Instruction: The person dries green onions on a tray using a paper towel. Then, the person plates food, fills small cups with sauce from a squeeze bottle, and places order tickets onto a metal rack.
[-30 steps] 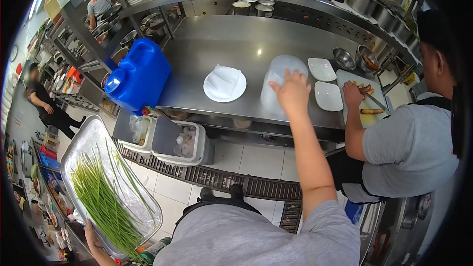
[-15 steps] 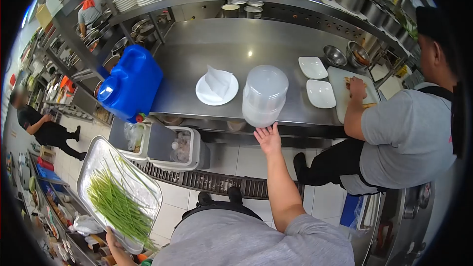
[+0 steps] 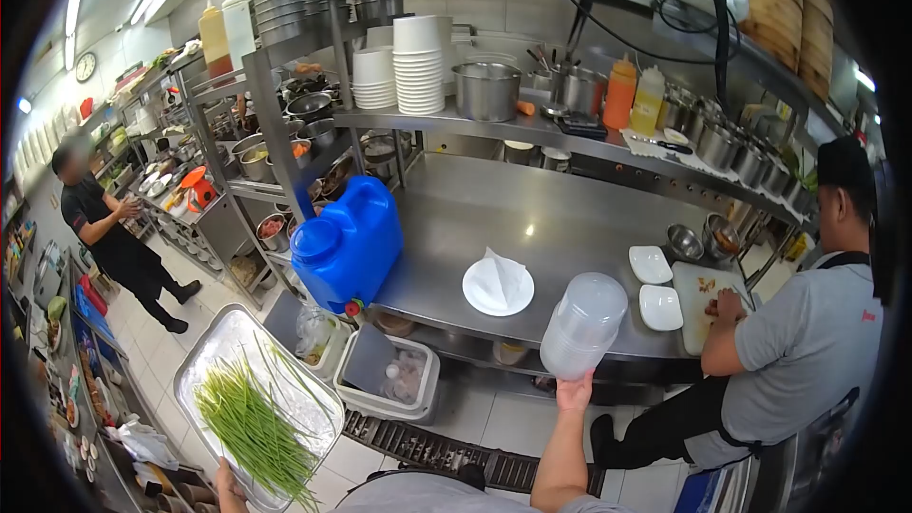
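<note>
My left hand [image 3: 226,484] grips the near edge of a metal tray [image 3: 323,408], which carries long green stalks [image 3: 249,418]. The tray hangs tilted over the floor at the lower left. At the counter's front edge, my right hand [image 3: 574,393] is under the near end of a translucent plastic container [image 3: 587,318]; its fingers are mostly hidden behind the container. A white plate [image 3: 484,302] with a folded white napkin [image 3: 500,275] stands left of the container.
A blue jug [image 3: 351,242] stands at the counter's left end. Two square white dishes [image 3: 650,265] are to the right, near a co-worker [image 3: 798,323] at a cutting board [image 3: 693,328]. Bins [image 3: 427,399] are below the counter. Another person [image 3: 100,218] stands far left.
My right hand has gone from the container's top to its near end. The view has tilted up, showing more of the shelves. The left person's hands have come together.
</note>
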Action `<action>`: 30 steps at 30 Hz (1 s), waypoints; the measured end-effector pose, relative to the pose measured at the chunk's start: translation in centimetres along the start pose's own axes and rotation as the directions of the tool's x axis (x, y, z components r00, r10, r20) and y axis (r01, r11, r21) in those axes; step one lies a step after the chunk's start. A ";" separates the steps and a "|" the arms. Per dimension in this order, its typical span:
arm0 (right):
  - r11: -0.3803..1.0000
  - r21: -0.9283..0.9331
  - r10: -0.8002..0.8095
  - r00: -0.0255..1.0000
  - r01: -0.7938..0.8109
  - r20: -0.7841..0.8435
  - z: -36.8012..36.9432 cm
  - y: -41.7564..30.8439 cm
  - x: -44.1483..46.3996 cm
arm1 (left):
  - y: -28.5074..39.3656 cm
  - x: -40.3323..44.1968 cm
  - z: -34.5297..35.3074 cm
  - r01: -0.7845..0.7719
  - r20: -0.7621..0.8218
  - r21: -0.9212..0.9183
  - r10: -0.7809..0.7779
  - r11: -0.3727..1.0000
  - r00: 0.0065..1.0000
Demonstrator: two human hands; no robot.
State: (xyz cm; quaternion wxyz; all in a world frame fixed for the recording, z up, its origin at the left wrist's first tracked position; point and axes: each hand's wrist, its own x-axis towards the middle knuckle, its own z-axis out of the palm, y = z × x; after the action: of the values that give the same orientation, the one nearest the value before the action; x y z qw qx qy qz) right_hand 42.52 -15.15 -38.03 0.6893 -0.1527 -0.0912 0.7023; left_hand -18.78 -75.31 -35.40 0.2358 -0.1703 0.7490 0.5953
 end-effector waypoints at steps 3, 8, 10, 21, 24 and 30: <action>0.999 -0.032 -0.025 1.000 0.025 0.007 -0.8 0.1 1.2 | 0.3 1.0 -0.5 0.070 0.091 -0.142 -0.058 0.987 0.994; 0.997 -0.071 -0.015 1.000 0.016 0.011 1.3 1.8 0.6 | 0.6 6.2 -2.5 0.029 0.037 -0.049 -0.028 0.998 0.999; 0.999 -0.045 0.006 0.996 -0.002 0.088 5.2 3.3 -0.5 | 1.2 6.9 -2.7 0.042 0.050 -0.077 -0.039 0.996 0.998; 0.997 0.070 -0.014 0.778 -0.038 0.628 48.1 6.9 -0.5 | 2.3 3.5 2.4 0.024 0.198 -0.340 0.046 0.940 0.979; 0.995 0.097 -0.073 0.643 -0.001 0.762 59.7 8.4 0.9 | 1.2 5.4 2.6 0.037 0.127 -0.332 0.006 0.943 0.992; 0.970 0.230 -0.147 0.564 -0.079 0.812 77.1 14.5 5.7 | -1.3 6.7 2.0 0.046 0.096 -0.411 -0.007 0.911 0.995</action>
State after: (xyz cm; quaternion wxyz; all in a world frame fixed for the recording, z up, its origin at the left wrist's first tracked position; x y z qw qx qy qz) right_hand 2.61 -3.63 28.75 0.5934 0.2788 -0.3194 0.6842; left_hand -23.31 -73.50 -40.52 0.2369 -0.1986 0.5926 0.7439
